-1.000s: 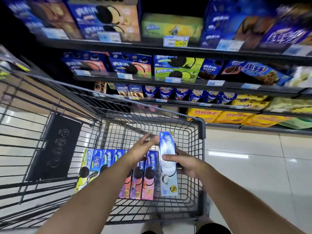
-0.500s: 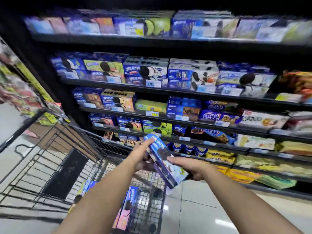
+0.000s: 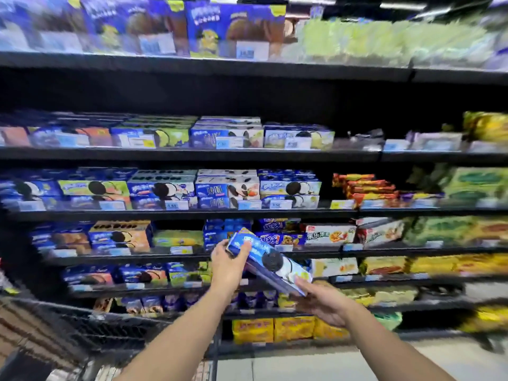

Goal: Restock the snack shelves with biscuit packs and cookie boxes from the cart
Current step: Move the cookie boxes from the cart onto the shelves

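Head view: a second ago the box [image 3: 270, 261] stood on end in the cart [image 3: 115, 328] among the other packs, with both hands just taking hold of it. Half a second ago it had cleared the cart rim and begun to tip. Now it is held in the air, slanted with its far end high and its near end low, with its cookie picture facing up. The left hand [image 3: 228, 262] is at the box's upper far end, fingers wrapped round that end and thumb pressed on the top face. The right hand [image 3: 321, 306] is at the box's lower near end, palm under the corner and thumb against the edge. Its other fingers are hidden beneath the box, but it reads as a supporting grip. The view has swung up with the lift, so the cart is now only blurred wire below and left of the box, and the shelves [image 3: 192, 213] fill everything behind the box. The box touches no shelf. I judge that the pick is done and the carry is under way, with placement still to come. Blue cookie boxes [image 3: 228, 188] of a similar look sit on the shelf above and behind the box, a likely home, though motion blur keeps me from matching the print for certain.
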The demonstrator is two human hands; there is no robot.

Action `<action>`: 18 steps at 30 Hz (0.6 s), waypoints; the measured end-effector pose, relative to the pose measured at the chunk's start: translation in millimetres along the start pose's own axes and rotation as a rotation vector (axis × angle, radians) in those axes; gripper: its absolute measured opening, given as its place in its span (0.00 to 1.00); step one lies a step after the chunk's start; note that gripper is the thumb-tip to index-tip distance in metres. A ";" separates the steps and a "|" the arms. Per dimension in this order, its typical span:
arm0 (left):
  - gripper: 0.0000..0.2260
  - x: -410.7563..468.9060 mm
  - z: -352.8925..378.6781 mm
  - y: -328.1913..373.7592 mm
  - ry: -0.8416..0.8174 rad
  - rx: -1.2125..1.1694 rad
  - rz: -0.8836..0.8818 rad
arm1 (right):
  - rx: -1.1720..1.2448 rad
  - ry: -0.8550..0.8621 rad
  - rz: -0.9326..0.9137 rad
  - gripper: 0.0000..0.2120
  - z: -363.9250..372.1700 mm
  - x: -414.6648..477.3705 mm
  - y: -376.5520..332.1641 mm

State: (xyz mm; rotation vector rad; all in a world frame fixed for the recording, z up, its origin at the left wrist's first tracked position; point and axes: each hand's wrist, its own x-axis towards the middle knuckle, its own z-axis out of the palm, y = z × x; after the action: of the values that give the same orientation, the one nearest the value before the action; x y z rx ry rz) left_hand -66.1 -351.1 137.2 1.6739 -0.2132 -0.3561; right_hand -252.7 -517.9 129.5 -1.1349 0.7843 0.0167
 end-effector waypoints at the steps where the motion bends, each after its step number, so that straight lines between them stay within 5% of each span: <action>1: 0.32 -0.9 4.9 8.4 -0.039 0.070 0.068 | 0.008 0.030 -0.035 0.32 -8.9 -4.5 -6.6; 6: 0.29 9.4 27.2 41.4 -0.246 0.358 0.287 | -0.112 0.114 -0.242 0.40 -55.0 -11.7 -47.3; 14: 0.33 45.3 56.8 69.9 -0.209 0.503 0.362 | -0.493 0.102 -0.525 0.37 -95.0 27.9 -130.0; 18: 0.29 71.3 77.6 80.6 -0.152 0.508 0.393 | -0.498 0.050 -0.561 0.43 -107.3 60.5 -166.7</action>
State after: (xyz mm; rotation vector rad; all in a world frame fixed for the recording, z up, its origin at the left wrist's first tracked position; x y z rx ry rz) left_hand -21.7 -458.6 201.0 2.0468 -0.7870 -0.1341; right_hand -201.9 -702.7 208.6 -1.8063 0.4902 -0.3002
